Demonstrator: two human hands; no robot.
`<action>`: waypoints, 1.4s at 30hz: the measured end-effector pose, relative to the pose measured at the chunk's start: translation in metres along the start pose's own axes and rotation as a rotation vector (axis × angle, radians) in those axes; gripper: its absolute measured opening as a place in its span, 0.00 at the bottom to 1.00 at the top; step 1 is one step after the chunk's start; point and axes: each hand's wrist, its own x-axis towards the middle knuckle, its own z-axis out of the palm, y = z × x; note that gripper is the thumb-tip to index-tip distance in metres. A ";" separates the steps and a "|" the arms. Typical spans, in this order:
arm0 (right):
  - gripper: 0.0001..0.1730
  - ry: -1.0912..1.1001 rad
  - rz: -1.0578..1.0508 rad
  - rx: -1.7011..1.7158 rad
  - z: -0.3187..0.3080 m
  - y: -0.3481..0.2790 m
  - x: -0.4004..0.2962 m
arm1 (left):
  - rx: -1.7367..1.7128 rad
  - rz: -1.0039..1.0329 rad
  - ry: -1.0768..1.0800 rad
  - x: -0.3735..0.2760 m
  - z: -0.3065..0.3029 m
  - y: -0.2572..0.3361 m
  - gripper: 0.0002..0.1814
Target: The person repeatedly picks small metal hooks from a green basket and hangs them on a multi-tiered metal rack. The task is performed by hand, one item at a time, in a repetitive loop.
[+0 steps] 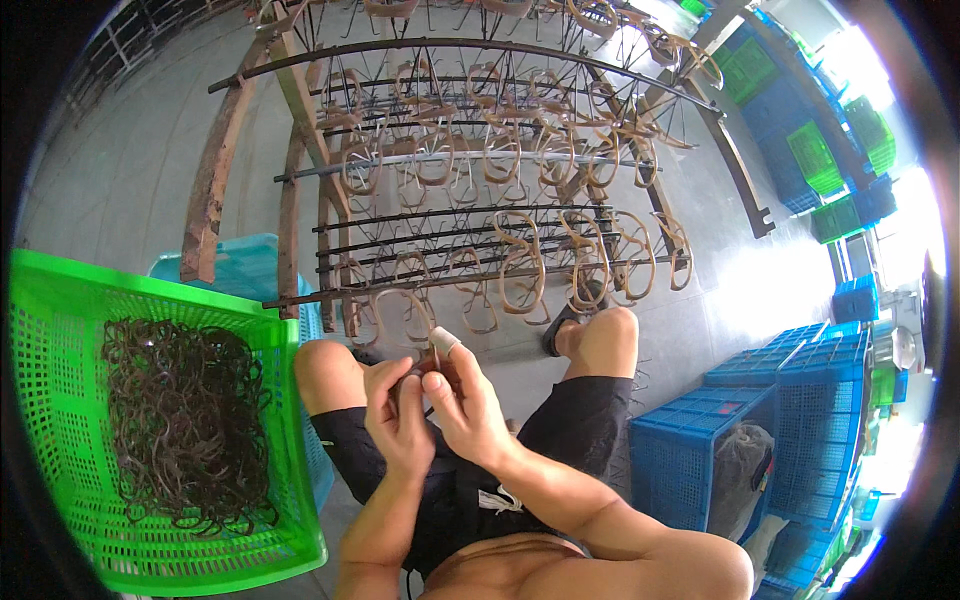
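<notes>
My left hand (397, 420) and my right hand (474, 412) meet above my lap, thumbs and fingers pinched together around a thin brown piece (432, 361). Fingers cover most of it, so its full shape is hidden. White wrapping (444, 340) covers a fingertip of my right hand. Just beyond my hands is a pale brown, spectacle-shaped frame (403, 292); whether it hangs from the rack or joins the held piece is unclear. More such frames (523, 262) hang from hooks along the lowest front bar (465, 283) of the rack.
A bright green plastic basket (300, 420) on my left contains a heap of dark brown curved strips (191, 427). Before me, the rack's wooden posts (221, 176) and several bars reach outward. Blue plastic crates (675, 450) stand at right, one holding a bag (739, 469).
</notes>
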 end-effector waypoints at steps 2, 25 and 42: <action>0.18 0.186 0.010 -0.034 0.012 0.000 0.006 | 0.044 0.038 -0.038 0.002 0.003 0.000 0.11; 0.14 0.620 0.134 0.574 0.025 0.048 0.091 | 1.172 -0.607 0.016 0.072 -0.267 -0.159 0.19; 0.23 0.520 0.274 0.622 0.032 0.036 0.085 | 1.151 -0.639 -0.042 0.075 -0.260 -0.135 0.24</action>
